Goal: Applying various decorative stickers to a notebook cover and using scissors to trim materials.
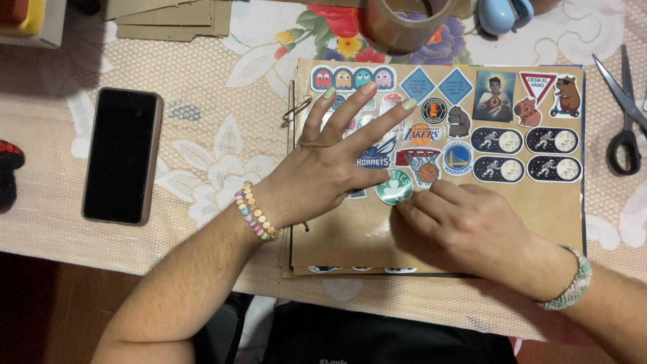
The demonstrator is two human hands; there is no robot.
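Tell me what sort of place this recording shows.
Probably a home craft table: a floral lace tablecloth, a brown sticker-covered page under both hands, with scissors and a tape roll nearby.

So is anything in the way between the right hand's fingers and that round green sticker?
Nothing visible. The right hand has its fingertips right at the lower edge of the round green sticker, while the left hand lies flat just beside it on the brown page.

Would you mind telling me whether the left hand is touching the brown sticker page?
Touching. The head view shows the left hand lying flat on the brown sticker page, fingers spread over the stickers, with no gap visible beneath the palm.
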